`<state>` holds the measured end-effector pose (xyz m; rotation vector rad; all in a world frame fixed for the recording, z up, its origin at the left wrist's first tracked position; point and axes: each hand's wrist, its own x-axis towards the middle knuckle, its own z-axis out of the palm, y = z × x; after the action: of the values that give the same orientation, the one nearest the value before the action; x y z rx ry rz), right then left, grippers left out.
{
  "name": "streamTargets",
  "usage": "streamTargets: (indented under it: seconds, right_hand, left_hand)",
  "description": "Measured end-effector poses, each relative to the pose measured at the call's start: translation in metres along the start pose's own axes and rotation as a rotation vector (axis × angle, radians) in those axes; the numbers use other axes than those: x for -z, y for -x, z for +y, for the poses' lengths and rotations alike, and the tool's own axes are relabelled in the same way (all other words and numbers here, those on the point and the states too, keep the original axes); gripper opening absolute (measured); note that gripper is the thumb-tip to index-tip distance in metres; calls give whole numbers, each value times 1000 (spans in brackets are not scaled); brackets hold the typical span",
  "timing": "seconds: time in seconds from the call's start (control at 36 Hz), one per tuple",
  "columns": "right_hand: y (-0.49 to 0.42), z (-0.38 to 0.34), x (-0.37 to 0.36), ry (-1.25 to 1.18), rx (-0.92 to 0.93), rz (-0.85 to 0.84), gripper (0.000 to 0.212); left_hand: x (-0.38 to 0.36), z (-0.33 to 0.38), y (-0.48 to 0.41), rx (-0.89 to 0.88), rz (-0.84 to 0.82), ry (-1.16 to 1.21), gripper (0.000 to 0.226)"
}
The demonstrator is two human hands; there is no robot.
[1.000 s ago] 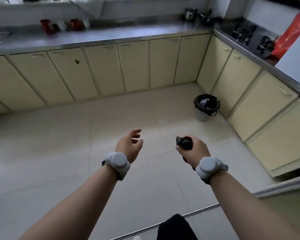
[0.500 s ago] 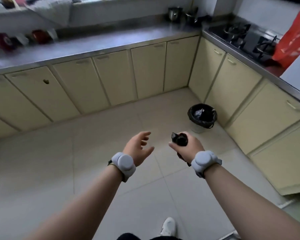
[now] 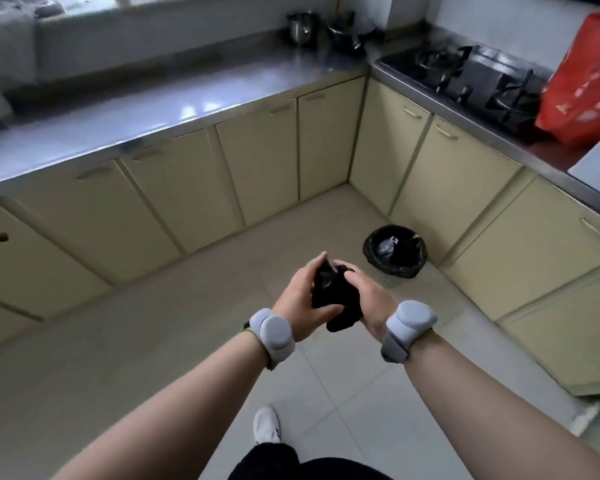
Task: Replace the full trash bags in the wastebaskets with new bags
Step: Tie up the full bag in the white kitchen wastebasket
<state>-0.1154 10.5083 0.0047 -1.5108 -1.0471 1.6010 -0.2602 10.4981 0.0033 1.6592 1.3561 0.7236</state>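
While aloft, bag (image 3: pixel 337 301) between fingers (image 3: pixel 353 276)

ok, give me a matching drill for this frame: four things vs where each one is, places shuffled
Things
1. wastebasket
2. new bag
3. orange bag
4. pot

Places
A. beside the stove
B. held between left hand and right hand
C. back corner of the counter
D. on the floor

Pairs: 1-D, 2-B, 3-A, 4-C
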Motion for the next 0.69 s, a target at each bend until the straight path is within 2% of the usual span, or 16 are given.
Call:
streamTargets:
  seconds: [0.06, 0.17, 0.39, 0.53, 0.64, 0.69]
  right_hand:
    - [-20, -12, -6, 22, 23, 16, 35]
    - [-55, -23, 0, 103, 71, 132, 38]
    - [-127, -16, 65, 174, -9, 427, 23]
    - [-185, -12, 109, 228, -108, 423, 40]
    - [-235, -8, 135, 290, -157, 426, 40]
    - [-266, -5, 148, 325, -178, 425, 41]
  left_hand:
    - [17, -2, -32, -27, -4, -57, 64]
    - [29, -8, -87, -13, -53, -108, 36]
    - [-3, -16, -207, 12, -156, -200, 31]
    - [-18, -20, -275, 124, -192, -213, 25]
    - [-18, -22, -334, 114, -219, -260, 10]
    - [-23, -39, -369, 153, -229, -258, 12]
